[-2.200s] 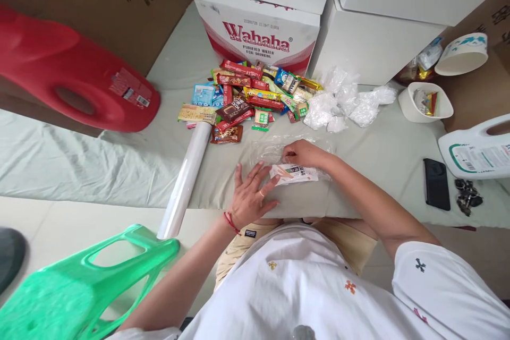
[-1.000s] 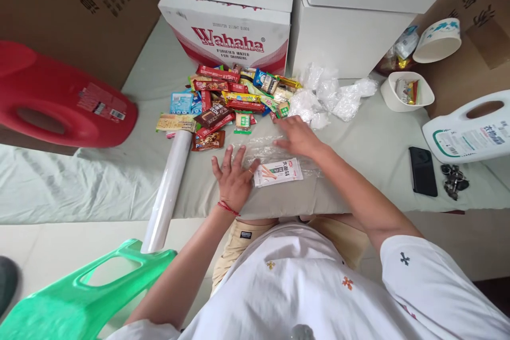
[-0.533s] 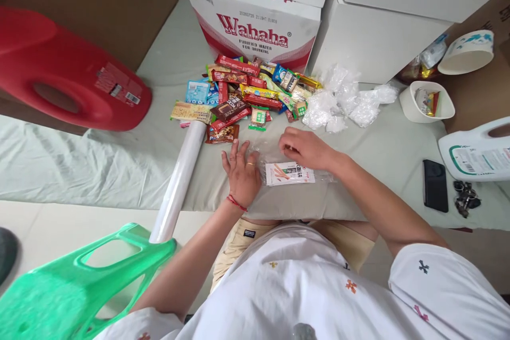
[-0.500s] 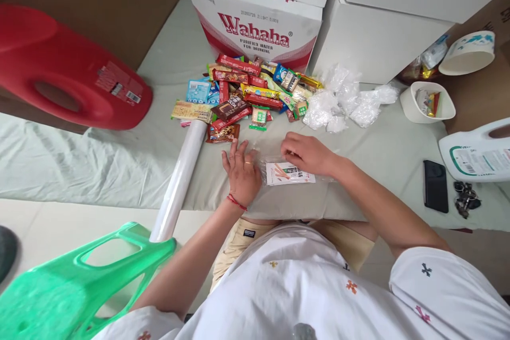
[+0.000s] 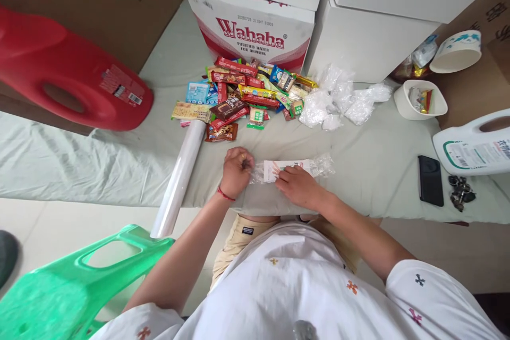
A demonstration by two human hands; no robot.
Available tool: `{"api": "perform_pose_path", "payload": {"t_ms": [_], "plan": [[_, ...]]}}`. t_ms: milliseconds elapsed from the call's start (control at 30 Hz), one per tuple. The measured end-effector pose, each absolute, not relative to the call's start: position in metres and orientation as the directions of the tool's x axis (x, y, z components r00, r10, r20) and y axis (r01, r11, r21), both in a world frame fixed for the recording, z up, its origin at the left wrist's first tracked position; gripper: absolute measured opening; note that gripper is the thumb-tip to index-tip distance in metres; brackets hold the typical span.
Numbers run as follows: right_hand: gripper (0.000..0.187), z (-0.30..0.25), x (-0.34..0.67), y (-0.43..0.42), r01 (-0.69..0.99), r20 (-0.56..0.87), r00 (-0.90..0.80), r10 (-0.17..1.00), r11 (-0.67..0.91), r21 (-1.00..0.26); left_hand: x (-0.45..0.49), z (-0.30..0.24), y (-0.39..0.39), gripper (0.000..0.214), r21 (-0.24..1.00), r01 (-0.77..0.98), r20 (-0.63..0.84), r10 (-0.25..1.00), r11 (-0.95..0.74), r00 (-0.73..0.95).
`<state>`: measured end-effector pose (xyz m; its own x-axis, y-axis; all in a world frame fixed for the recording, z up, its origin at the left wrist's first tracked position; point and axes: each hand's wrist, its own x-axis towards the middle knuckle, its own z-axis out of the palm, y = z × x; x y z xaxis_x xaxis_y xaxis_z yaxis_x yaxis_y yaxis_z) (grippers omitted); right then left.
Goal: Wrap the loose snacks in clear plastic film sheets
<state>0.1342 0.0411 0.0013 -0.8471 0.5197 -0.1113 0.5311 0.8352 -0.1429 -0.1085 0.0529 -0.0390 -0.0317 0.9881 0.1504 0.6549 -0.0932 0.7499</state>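
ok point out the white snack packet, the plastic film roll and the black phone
White snack packet [image 5: 270, 171], head view: left part of its printed face
Plastic film roll [image 5: 179, 179], head view: middle of its length
Black phone [image 5: 431, 181], head view: middle of its upward face

The left hand was curled up, its fingers bent in toward its thumb. The right hand was palm down, its bent fingers pointing at the left fingers but not touching them. Behind the fingers, the left arm and right arm slanted in.
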Motion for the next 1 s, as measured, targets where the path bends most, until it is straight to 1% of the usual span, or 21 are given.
{"api": "perform_pose_path", "payload": {"t_ms": [100,200,267,333,400,467,500,567,667,767,867,933,1000], "plan": [[0.021,0.001,0.130,0.037,0.577,-0.111,-0.817,0.566,0.801,-0.161,-0.115,-0.037,0.054,0.014,0.848,0.529,0.103,0.986,-0.020,-0.128],[0.021,0.002,0.127,0.034,0.605,-0.110,-0.796,0.595,0.777,-0.176,-0.113,-0.031,0.055,0.026,0.862,0.503,0.046,0.976,0.070,-0.215],[0.021,0.001,0.129,0.033,0.605,-0.091,-0.795,0.600,0.772,-0.195,-0.108,-0.028,0.051,0.029,0.793,0.603,0.049,0.978,0.084,-0.200],[0.018,-0.001,0.133,0.031,0.594,-0.054,-0.797,0.601,0.766,-0.245,-0.103,-0.027,0.044,0.036,0.656,0.752,0.021,0.994,0.071,-0.111],[0.015,-0.004,0.138,0.030,0.589,0.020,-0.774,0.633,0.731,-0.346,-0.100,-0.026,0.036,0.035,0.528,0.848,-0.034,0.999,0.037,-0.022],[0.022,-0.007,0.142,0.029,0.583,0.104,-0.715,0.691,0.671,-0.458,-0.101,-0.026,0.030,0.026,0.504,0.864,-0.042,0.999,0.016,0.006],[0.028,-0.009,0.143,0.029,0.583,0.132,-0.685,0.716,0.648,-0.490,-0.102,-0.024,0.027,0.023,0.512,0.859,-0.028,1.000,0.014,0.000],[0.033,-0.013,0.142,0.030,0.608,0.138,-0.655,0.743,0.627,-0.487,-0.104,-0.019,0.024,0.018,0.556,0.830,-0.020,0.999,0.036,-0.031],[0.037,-0.020,0.137,0.033,0.660,0.086,-0.647,0.757,0.613,-0.434,-0.097,-0.002,0.022,0.019,0.656,0.739,-0.115,0.988,0.152,-0.102],[0.040,-0.027,0.130,0.036,0.672,0.078,-0.621,0.780,0.581,-0.459,-0.075,0.014,0.023,0.020,0.741,0.641,-0.164,0.980,0.199,-0.114],[0.039,-0.030,0.126,0.036,0.660,0.097,-0.588,0.803,0.545,-0.517,-0.047,0.015,0.028,0.018,0.798,0.581,-0.164,0.986,0.158,-0.042],[0.036,-0.026,0.130,0.035,0.605,0.110,-0.599,0.793,0.538,-0.586,-0.033,0.008,0.032,0.026,0.792,0.594,-0.167,0.986,0.142,-0.013],[0.031,-0.016,0.140,0.033,0.498,0.136,-0.627,0.767,0.529,-0.687,-0.026,-0.002,0.034,0.033,0.760,0.639,-0.156,0.988,0.116,0.006]]}}
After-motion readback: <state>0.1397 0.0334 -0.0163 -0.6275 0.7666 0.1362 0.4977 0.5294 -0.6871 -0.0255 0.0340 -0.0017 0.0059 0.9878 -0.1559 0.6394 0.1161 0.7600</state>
